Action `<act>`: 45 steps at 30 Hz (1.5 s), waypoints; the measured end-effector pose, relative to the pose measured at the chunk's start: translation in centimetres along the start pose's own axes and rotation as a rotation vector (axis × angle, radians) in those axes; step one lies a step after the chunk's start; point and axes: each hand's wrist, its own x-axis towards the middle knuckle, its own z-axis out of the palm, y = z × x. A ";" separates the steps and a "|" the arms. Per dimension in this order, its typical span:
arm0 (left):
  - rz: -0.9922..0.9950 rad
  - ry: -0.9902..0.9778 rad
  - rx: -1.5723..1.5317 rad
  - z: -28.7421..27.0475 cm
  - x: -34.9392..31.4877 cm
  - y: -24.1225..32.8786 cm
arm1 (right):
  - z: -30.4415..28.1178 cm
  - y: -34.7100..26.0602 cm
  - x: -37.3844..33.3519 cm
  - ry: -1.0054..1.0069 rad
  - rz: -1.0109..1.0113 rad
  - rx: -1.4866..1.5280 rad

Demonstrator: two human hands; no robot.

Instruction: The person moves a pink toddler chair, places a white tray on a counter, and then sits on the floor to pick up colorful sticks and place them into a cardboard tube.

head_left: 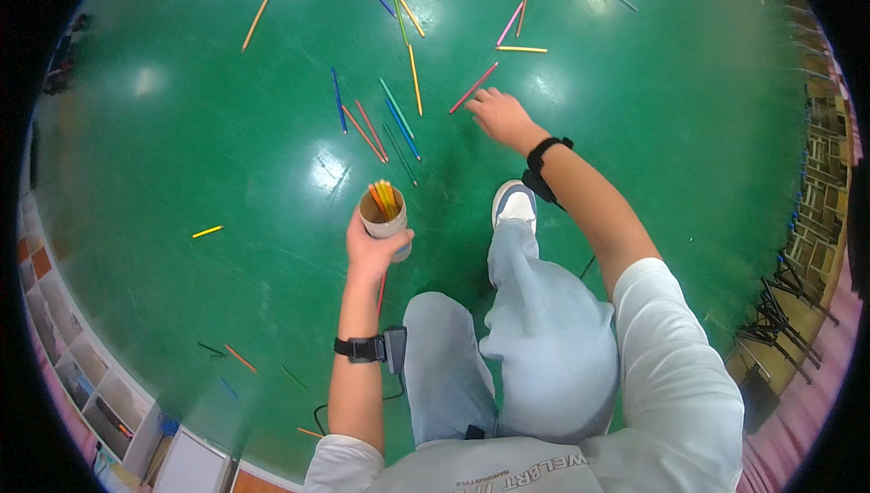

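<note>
My left hand (370,248) is wrapped round a light-coloured cylindrical pencil cup (403,227). Several yellow and orange pencils (384,196) stand in the cup, leaning toward its far side. My right hand (504,120) is stretched forward, its bent fingers right beside a red pencil (480,82) on the floor. Whether the fingertips touch that pencil I cannot tell. Between the two hands and farther off lie loose coloured pencils, among them a blue one (402,129), a teal one (396,106), a reddish one (371,129) and a yellow one (415,81).
More pencils are scattered over the green floor (227,149), including a short yellow one (207,232) at left and a pink one (509,24) far ahead. White shelving (124,400) borders the lower left. Stacked chairs and desks (787,307) line the right. My shoe (516,204) is below my right hand.
</note>
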 end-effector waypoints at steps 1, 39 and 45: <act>0.005 0.025 0.008 0.2 0.7 0.3 | 1.3 0.2 0.8 -0.043 -0.013 -0.052; 0.137 0.168 -0.015 -0.9 -3.3 -2.6 | -8.9 -20.4 0.2 0.333 -0.183 1.093; 0.080 0.198 -0.071 -2.2 -3.8 -3.5 | -2.7 -17.9 0.8 0.198 -0.033 1.044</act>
